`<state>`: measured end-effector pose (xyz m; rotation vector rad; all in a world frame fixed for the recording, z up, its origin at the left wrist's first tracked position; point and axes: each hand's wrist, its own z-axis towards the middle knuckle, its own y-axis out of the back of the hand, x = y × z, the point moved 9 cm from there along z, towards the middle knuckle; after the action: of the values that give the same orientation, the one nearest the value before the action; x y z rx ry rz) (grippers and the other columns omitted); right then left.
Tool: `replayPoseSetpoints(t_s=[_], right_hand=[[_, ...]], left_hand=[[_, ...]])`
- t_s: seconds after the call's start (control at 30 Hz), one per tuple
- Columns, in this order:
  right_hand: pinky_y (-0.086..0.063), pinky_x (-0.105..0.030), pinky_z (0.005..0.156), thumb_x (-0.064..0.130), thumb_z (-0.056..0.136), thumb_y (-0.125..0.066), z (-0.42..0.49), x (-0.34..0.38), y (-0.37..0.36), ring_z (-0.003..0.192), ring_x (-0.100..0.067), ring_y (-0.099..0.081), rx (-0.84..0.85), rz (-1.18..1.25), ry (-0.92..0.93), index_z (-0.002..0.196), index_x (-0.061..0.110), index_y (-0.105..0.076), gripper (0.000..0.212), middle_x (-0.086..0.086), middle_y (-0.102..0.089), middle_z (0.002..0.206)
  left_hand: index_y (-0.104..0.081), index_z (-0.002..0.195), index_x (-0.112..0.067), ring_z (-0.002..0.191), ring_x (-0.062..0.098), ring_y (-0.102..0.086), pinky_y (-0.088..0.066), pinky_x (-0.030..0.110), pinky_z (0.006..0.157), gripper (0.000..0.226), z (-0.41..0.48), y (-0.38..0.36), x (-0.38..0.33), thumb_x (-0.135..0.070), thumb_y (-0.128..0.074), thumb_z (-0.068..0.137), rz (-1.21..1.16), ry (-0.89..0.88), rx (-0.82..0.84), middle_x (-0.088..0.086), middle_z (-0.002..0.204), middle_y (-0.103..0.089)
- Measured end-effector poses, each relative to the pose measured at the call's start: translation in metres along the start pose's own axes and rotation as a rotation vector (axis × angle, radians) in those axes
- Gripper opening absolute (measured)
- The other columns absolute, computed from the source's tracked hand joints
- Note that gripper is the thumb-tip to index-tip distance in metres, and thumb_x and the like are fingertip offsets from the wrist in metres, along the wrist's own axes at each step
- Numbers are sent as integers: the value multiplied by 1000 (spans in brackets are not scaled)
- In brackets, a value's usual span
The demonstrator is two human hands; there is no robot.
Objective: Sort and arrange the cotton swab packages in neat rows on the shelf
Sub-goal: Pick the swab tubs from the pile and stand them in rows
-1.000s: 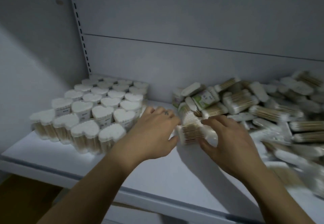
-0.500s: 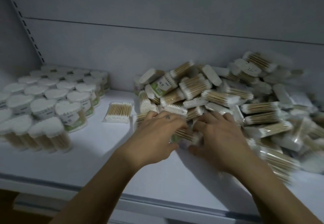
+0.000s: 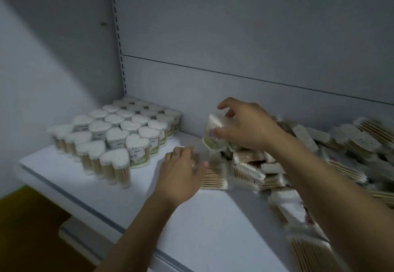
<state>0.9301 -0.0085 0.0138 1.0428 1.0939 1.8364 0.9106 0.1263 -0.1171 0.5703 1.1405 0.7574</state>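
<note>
**Holding one swab tub up over the loose pile**

Right hand (image 3: 245, 126): grip closed round a clear plastic cotton-swab tub with a white lid and green label (image 3: 213, 135), thumb low on the near side, fingers over the top. The tub is tilted and lifted off the shelf, just above the left edge of the pile.

Left hand (image 3: 183, 171): grip wide, fingers roughly straight, palm down on the white shelf board (image 3: 191, 224), holding nothing. Its thumb side sits just beside a flat clear packet of wooden-stick swabs (image 3: 214, 179). Blur hides whether they touch.

Sorted block of upright heart-shaped tubs with white lids (image 3: 119, 135): tight diagonal rows at the shelf's left end, back rows near the grey back panel (image 3: 234, 37). The held tub is between this block and the pile.

Loose heap of flat swab packets (image 3: 319, 150): covers the right half of the shelf, packets at all angles and lying on each other, reaching the front edge at bottom right. Mostly blurred.

Slotted metal upright (image 3: 118, 37) runs down the back-left corner. Yellowish floor (image 3: 25, 224) shows below the shelf on the left.
</note>
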Motion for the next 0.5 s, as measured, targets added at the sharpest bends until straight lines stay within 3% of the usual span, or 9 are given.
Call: replayPoseSetpoints(t_s=[0.07,0.17,0.3,0.5], right_hand=[[-46,-29,70,53,76,-72,30,1,-7,89,-15,-55,11,30,-12,127,31,-48,61,4,-60,110],[-45,-32,73,50,81,-67,73,13,-33,94,-20,-57,17,-45,7,123,28,-51,50,0,-60,113],[-33,-32,72,48,84,-63,109,23,-83,96,-24,-47,48,-225,34,119,20,-52,46,-8,-56,113],[-36,-32,71,39,85,-64,139,16,-135,100,-29,-52,99,-252,-1,112,14,-50,40,-12,-56,113]], left_hand=[[-48,125,-28,120,24,-43,-36,40,97,49,1,-8,14,-62,-39,91,247,80,34,0,129,-49],[-54,120,-29,114,25,-47,-37,41,93,48,4,-13,16,-61,-31,92,361,76,18,-1,125,-54],[-64,107,-32,104,18,-46,-36,34,91,37,3,-10,15,-49,-36,89,230,-47,-3,-10,115,-58],[-62,89,-30,94,15,-47,-35,31,87,17,7,-3,14,-37,-46,89,75,-97,-47,-12,97,-53]])
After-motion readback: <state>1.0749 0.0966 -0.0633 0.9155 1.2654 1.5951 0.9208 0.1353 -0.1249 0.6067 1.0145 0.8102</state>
